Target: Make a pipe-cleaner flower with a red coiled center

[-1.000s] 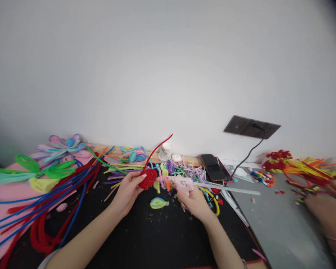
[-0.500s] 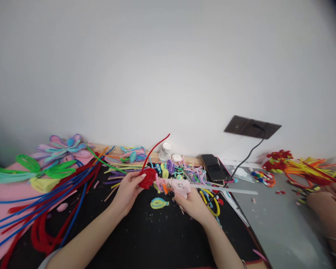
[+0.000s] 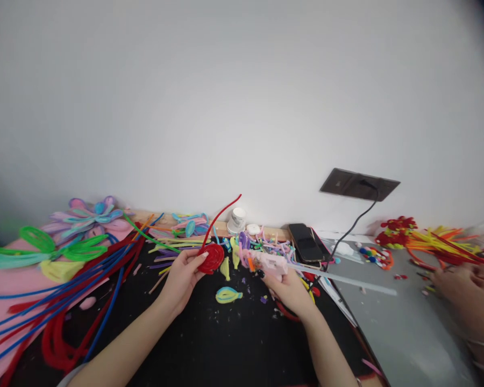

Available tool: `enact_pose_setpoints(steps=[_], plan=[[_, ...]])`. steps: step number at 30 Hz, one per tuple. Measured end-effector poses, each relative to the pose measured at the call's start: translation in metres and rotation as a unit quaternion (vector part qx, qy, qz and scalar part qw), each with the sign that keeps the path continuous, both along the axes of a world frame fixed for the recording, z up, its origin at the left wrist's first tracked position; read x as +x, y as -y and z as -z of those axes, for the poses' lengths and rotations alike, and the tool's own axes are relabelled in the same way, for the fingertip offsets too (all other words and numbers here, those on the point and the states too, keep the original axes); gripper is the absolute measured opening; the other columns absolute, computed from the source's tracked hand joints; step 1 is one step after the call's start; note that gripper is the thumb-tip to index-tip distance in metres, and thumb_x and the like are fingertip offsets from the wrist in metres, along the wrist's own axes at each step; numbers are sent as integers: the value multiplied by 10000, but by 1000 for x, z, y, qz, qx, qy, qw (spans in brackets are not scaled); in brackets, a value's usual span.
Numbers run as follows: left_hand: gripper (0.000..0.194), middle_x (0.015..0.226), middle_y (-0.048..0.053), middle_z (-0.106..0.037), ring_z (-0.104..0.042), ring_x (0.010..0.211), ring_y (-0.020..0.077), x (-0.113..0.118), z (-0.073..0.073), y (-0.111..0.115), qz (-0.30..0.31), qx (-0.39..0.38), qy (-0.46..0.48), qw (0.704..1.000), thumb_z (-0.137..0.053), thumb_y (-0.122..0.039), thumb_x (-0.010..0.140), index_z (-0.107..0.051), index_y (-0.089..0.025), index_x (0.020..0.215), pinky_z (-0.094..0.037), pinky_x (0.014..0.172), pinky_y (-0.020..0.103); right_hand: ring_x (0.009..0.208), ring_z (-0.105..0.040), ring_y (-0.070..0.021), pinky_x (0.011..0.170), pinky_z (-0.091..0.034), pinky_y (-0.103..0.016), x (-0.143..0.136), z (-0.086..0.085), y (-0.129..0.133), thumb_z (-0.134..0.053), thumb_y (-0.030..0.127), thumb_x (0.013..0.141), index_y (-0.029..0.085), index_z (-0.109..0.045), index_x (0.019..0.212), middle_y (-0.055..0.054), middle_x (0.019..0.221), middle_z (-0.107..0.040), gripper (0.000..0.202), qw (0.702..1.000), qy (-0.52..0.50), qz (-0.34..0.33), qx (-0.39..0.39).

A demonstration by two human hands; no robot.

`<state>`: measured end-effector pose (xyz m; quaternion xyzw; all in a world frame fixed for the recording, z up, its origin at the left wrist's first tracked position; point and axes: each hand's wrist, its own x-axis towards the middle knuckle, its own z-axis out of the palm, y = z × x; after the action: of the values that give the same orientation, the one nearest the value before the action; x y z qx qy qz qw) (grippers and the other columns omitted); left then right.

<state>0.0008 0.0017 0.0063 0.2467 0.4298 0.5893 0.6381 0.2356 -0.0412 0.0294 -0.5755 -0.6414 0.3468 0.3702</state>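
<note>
Between the thumb and fingers of my left hand (image 3: pixel 186 274) is a flat red pipe-cleaner coil (image 3: pixel 212 258), its loose tail rising up and to the right. My right hand (image 3: pixel 287 290) is wrapped round a pale pink glue gun (image 3: pixel 275 264). A long translucent glue stick (image 3: pixel 347 280) sticks out of its back toward the right. The gun's nozzle end points left at the coil, with a gap between them. Below, on the black mat (image 3: pixel 226 349), lies a yellow and blue pipe-cleaner loop (image 3: pixel 228 294).
Blue pipe cleaners (image 3: pixel 64 290) and a pastel flower (image 3: pixel 91 217) lie left. Behind my hands are a white paper cup (image 3: pixel 237 220) and a phone (image 3: pixel 305 242). A black cable (image 3: pixel 357 220) runs to the wall socket (image 3: pixel 358 184). Another person's hands (image 3: pixel 463 293) work at far right.
My right hand has drawn the glue gun to the right, away from the red coil. My left hand keeps the coil in nearly the same place.
</note>
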Motion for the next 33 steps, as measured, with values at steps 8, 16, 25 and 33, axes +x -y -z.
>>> enact_pose_setpoints(steps=[8, 16, 25, 33], plan=[[230, 777, 26, -725, -682, 674, 157, -1, -1, 0, -18, 22, -6, 1000, -748, -155, 667, -554, -173, 791, -543, 590, 247, 764, -613, -217, 668, -431, -289, 35, -4, 8, -553, 280, 776, 200, -625, 1000, -32, 869, -671, 249, 958, 285, 13, 38], [170, 779, 15, -725, -683, 684, 150, -1, -1, 0, -19, 17, -14, 1000, -708, -136, 705, -567, -195, 779, -544, 596, 231, 1087, -515, -265, 929, -383, -370, 37, 5, 16, -655, 213, 697, 219, -584, 1096, -68, 1112, -610, 405, 945, 316, -52, 64], [145, 775, 19, -724, -680, 677, 151, -2, 1, 0, -13, 22, -19, 999, -691, -129, 726, -577, -200, 780, -546, 598, 239, 1117, -519, -231, 925, -399, -332, 95, -14, -33, -482, 302, 844, 136, -466, 1237, -133, 1200, -565, 427, 893, 395, 214, 31], [156, 769, 22, -723, -686, 687, 176, -2, 0, -1, -17, 10, -20, 1000, -687, -124, 721, -572, -211, 779, -543, 606, 267, 1075, -530, -350, 822, -406, -406, 106, 8, -72, -578, 288, 765, 82, -409, 1283, -221, 1115, -575, 582, 849, 451, 273, -29]])
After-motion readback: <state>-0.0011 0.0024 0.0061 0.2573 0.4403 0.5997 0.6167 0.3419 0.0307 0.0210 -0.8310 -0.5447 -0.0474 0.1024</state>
